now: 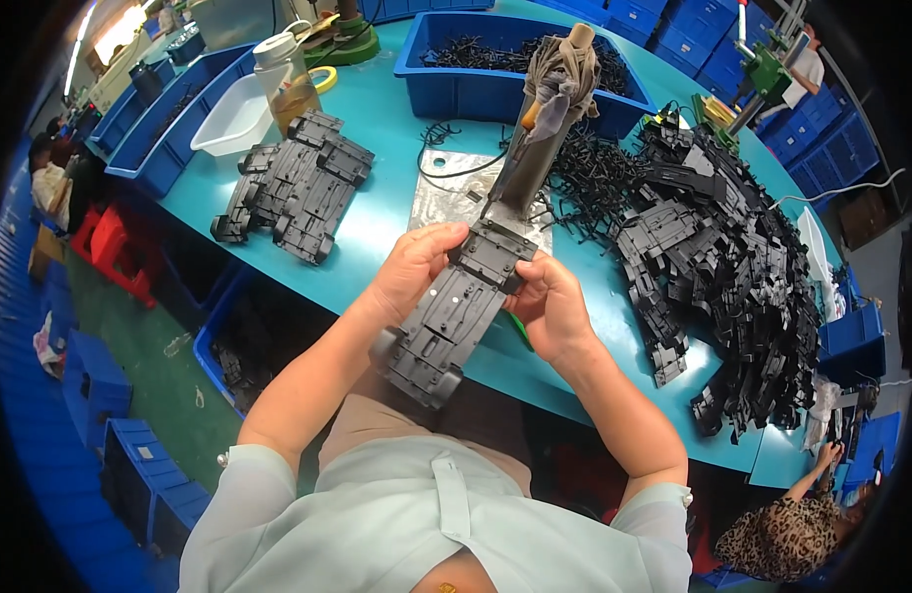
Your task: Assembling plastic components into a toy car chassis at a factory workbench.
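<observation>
Both my hands grip a long black plastic toy car chassis by its far end. My left hand holds its left edge, thumb on top. My right hand is closed on the right edge, its lower fingers partly hidden. Wheels show at the chassis's near end, over my lap. Its far end meets the foot of an upright metal post wrapped with cloth near the top; whether they touch I cannot tell. Under the post lies a metal plate. Several similar chassis with wheels lie stacked to the left.
A large heap of black chassis parts covers the table's right side. Thin black pieces lie behind the post and fill a blue bin. A jar of brownish liquid stands beside a white tray. Other people sit at both sides.
</observation>
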The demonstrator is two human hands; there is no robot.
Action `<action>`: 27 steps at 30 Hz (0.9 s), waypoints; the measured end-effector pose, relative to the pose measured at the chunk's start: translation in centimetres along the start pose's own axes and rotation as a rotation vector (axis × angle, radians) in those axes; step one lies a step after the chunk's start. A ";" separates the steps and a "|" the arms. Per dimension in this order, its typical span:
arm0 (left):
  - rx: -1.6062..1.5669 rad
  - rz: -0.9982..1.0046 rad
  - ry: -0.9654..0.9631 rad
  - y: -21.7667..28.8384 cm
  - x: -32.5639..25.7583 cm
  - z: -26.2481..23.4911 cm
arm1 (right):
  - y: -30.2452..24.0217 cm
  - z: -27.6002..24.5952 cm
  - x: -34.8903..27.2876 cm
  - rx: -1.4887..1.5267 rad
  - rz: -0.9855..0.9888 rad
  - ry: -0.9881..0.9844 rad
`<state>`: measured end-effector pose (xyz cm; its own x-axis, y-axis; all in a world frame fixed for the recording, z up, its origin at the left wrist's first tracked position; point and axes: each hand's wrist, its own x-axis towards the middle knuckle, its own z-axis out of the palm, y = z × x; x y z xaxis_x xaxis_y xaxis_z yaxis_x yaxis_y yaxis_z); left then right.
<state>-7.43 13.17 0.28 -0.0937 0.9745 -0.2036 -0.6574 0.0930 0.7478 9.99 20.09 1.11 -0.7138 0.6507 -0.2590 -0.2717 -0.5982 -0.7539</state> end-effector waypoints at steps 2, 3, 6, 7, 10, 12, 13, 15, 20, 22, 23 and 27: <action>0.042 -0.010 -0.009 0.2 0.3 -0.4 | 0.4 -0.2 0.6 0.005 -0.001 -0.005; 0.046 0.007 0.007 0.1 0.5 -0.6 | 0.5 -0.3 0.8 0.008 -0.005 -0.010; 0.048 0.020 0.002 0.3 0.8 -0.9 | 0.9 0.5 1.0 0.062 -0.038 0.066; 0.047 0.019 0.004 0.3 0.8 -1.0 | 0.9 0.6 1.1 0.063 -0.035 0.066; 0.028 0.010 0.018 0.4 0.8 -0.9 | 1.1 0.7 1.2 0.064 -0.075 0.029; 0.014 0.015 0.007 0.4 0.7 -0.9 | 1.2 0.9 1.1 0.035 -0.115 0.045; 0.012 0.014 0.008 0.4 0.6 -0.8 | 1.2 0.8 1.2 0.034 -0.114 0.046; -0.023 0.004 -0.004 0.6 0.6 -0.5 | 1.3 0.5 1.2 0.000 -0.143 0.015; -0.070 -0.011 -0.023 0.8 0.8 -0.4 | 1.3 0.4 1.4 0.009 -0.153 0.015; -0.072 -0.010 -0.019 0.9 0.8 -0.3 | 1.3 0.3 1.5 0.015 -0.153 0.014; -0.079 -0.008 -0.016 0.9 0.8 -0.3 | 1.3 0.2 1.6 0.014 -0.158 0.011; -0.107 -0.012 -0.020 0.8 0.8 -0.3 | 1.3 0.3 1.5 0.006 -0.176 0.002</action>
<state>-8.30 14.01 0.52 -0.0707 0.9775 -0.1988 -0.7345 0.0838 0.6734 8.38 20.12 -0.09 -0.6532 0.7469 -0.1244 -0.3966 -0.4774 -0.7841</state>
